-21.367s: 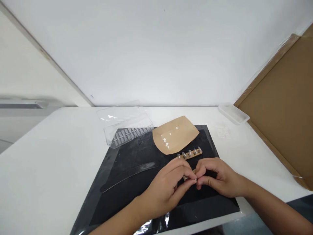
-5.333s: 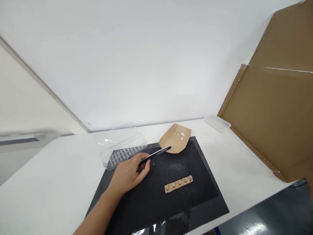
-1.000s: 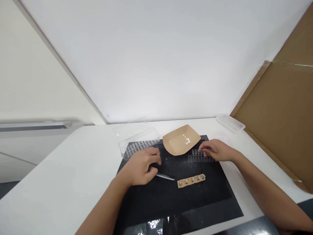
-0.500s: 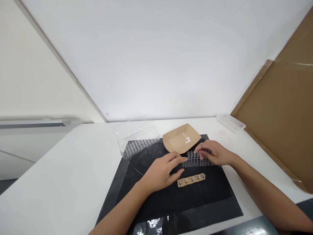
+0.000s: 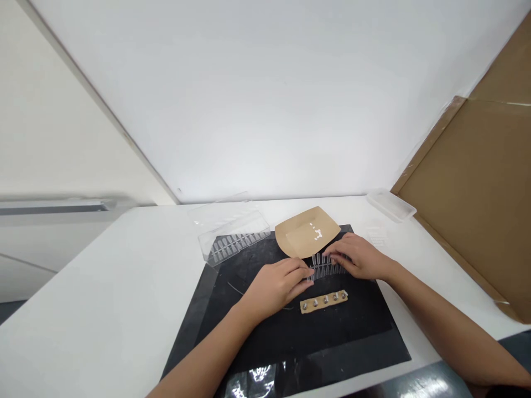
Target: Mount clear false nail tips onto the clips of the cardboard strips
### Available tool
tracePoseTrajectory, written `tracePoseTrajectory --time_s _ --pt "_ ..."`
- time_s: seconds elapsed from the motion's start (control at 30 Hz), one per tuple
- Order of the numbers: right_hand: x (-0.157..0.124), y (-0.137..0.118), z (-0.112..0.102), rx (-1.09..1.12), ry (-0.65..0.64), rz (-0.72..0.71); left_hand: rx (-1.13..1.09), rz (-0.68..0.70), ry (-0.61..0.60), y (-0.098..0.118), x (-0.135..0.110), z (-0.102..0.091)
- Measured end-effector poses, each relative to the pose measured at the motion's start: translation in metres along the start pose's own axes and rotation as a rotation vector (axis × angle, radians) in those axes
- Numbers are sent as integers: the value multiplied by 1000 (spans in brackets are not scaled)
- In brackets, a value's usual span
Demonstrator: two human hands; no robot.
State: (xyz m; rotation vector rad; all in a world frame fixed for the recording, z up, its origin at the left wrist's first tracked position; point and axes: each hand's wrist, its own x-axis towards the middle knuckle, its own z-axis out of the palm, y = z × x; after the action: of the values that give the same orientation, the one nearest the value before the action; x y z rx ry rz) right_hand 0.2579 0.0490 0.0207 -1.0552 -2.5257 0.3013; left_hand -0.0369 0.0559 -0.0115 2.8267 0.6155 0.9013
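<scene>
A strip of clear false nail tips [image 5: 322, 269] hangs on a central runner over the black mat, just in front of the brown paper tray [image 5: 292, 235]. My left hand [image 5: 274, 286] pinches its left end between thumb and fingers. From the right, my right hand [image 5: 360, 257] closes on the strip's upper tips; its fingers hide much of the right end. Below both hands lies a tan strip with several metal studs [image 5: 320, 303], each with a small white bit beside it.
Back left, a clear plastic box [image 5: 234, 237] holds another set of nail tips. A translucent tray [image 5: 390, 205] stands back right by the cardboard panel [image 5: 468, 204]. The black mat [image 5: 332, 337] lies on the white table [image 5: 103, 293]. White marks show inside the paper tray.
My left fingers have closed on the left end of the nail-tip strip. My right hand has moved slightly left and up along it, and the strip seems a little shifted left.
</scene>
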Motion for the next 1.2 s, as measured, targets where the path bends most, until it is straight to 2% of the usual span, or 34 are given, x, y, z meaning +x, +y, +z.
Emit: tracePoseTrajectory --time_s 0.33,0.57,0.77,1.03,1.2 --pt "0 0 4 -132 13 -78 24 0 -88 2 -1 -2" --pt "-1 2 3 -48 14 -66 60 -2 -56 3 -1 -2" --pt "-1 2 5 49 -41 -62 89 -26 -135 0 -1 1" --pt "2 15 14 231 -112 2 86 -70 -219 -2 -4 2" --pt "2 9 13 179 -123 -27 73 -84 -235 -2 -5 3"
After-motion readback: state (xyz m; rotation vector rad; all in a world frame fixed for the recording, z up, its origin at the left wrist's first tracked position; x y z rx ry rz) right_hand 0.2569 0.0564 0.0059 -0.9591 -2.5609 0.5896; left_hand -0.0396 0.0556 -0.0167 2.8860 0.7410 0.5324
